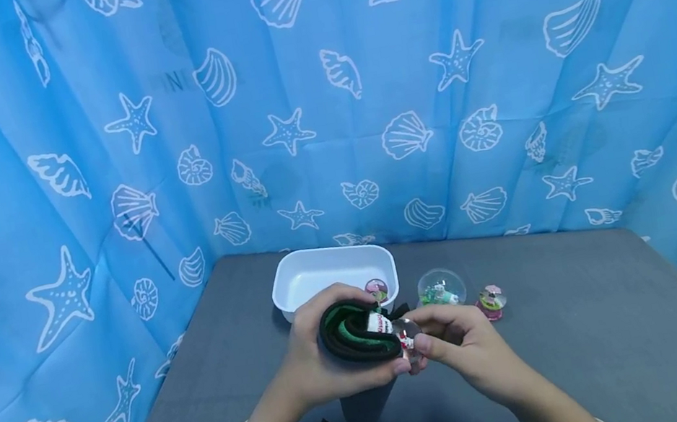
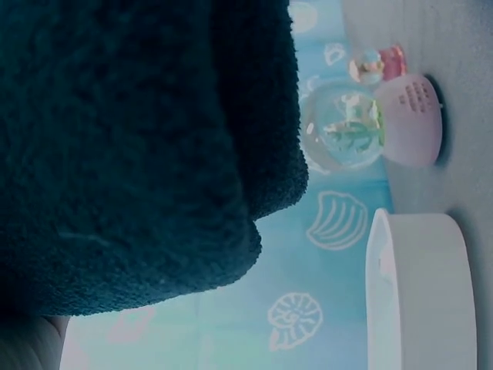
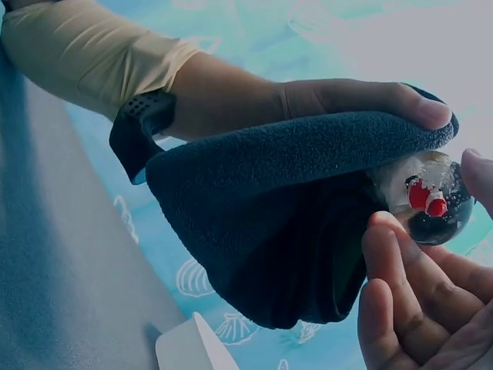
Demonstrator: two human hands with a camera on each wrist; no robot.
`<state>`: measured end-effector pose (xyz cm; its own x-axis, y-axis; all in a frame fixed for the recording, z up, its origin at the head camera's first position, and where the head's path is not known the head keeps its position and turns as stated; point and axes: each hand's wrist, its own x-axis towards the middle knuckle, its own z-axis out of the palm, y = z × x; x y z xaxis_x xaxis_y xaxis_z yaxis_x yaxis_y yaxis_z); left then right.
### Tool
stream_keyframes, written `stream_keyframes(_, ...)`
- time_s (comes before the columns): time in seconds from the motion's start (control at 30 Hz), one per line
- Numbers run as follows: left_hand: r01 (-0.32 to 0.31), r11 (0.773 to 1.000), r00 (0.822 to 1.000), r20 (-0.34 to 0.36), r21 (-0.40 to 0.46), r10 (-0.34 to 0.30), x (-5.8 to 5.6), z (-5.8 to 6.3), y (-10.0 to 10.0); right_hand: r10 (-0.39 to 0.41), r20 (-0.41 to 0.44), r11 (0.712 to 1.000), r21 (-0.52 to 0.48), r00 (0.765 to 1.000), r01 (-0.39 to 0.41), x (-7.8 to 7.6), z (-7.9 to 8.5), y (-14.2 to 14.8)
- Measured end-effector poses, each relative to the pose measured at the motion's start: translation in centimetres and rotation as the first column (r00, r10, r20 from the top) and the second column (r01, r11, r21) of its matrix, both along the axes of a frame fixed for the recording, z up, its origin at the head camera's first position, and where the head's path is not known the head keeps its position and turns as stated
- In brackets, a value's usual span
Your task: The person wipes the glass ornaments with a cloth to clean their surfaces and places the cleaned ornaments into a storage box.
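A small snow globe [image 1: 406,332] with a red-and-white figure inside is between the two hands. My left hand [image 1: 305,365] grips a thick folded cloth [image 1: 357,336], dark outside and green inside, wrapped about the globe's white base. In the right wrist view, the left thumb [image 3: 427,112] presses along the top of the cloth [image 3: 254,185]. My right hand [image 1: 466,341] pinches the clear dome between thumb and fingertips, seen close in the right wrist view. Cloth fills much of the left wrist view and hides the globe there.
A white plastic tub [image 1: 294,265] stands behind the hands, a small pink globe [image 1: 376,288] at its near right corner. Right of it are a larger globe [image 1: 440,285] and a small pink-based globe [image 1: 492,299]. A blue shell-print curtain [image 1: 314,134] borders the grey table [image 1: 591,319].
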<state>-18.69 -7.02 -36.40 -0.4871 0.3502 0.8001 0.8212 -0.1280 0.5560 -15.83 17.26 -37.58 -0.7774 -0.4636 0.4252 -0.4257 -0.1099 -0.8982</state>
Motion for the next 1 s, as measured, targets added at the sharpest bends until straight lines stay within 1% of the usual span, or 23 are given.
stream_keyframes(0.1, -0.007, 1.000, 1.000, -0.011, 0.005, 0.007, 0.0, 0.0, 0.1, 0.037, 0.006, 0.999, -0.026, 0.999, -0.037, 0.0, 0.0, 0.0)
stream_keyframes(0.17, -0.012, 1.000, 1.000, -0.024, 0.015, 0.012, -0.1, 0.0, 0.1, 0.039, 0.014, 0.999, -0.031, 0.999, -0.039, 0.0, -0.1, -0.1)
stream_keyframes(0.23, -0.013, 1.000, 0.999, -0.037, 0.028, 0.014, -0.1, 0.0, 0.1, 0.033, -0.008, 0.999, -0.024, 0.999, -0.033, 0.1, -0.1, -0.1)
stream_keyframes(0.33, -0.004, 0.999, 0.999, -0.047, 0.043, 0.006, -0.2, 0.0, 0.1, -0.003, -0.047, 1.000, 0.005, 0.999, 0.003, 0.2, 0.0, -0.1)
stream_keyframes(0.43, 0.007, 0.998, 0.998, -0.055, 0.054, -0.004, -0.2, 0.0, 0.1, -0.091, -0.119, 0.994, 0.053, 0.989, 0.098, 0.4, 0.1, -0.2)
stream_keyframes(0.5, 0.010, 0.998, 0.998, -0.067, 0.061, -0.006, -0.3, 0.0, 0.1, -0.157, -0.177, 0.983, 0.068, 0.972, 0.171, 0.6, 0.2, -0.2)
stream_keyframes(0.6, 0.021, 0.997, 0.997, -0.080, 0.071, -0.015, -0.3, 0.0, 0.1, -0.258, -0.258, 0.953, 0.091, 0.931, 0.289, 0.9, 0.4, -0.3)
stream_keyframes(0.73, 0.016, 0.997, 0.996, -0.088, 0.073, -0.009, -0.3, 0.0, 0.0, -0.329, -0.357, 0.917, 0.099, 0.874, 0.386, 1.3, 0.5, -0.6)
stream_keyframes(0.8, 0.008, 0.998, 0.996, -0.090, 0.070, -0.002, -0.3, 0.0, 0.0, -0.340, -0.402, 0.910, 0.089, 0.850, 0.406, 1.4, 0.4, -0.6)
stream_keyframes(0.83, 0.007, 0.998, 0.996, -0.089, 0.070, -0.001, -0.3, 0.0, 0.0, -0.340, -0.420, 0.910, 0.077, 0.841, 0.407, 1.4, 0.4, -0.7)
stream_keyframes(1.0, 0.003, 0.997, 0.996, -0.088, 0.071, 0.003, -0.2, 0.1, 0.0, -0.322, -0.483, 0.925, 0.024, 0.814, 0.380, 1.5, 0.4, -1.0)
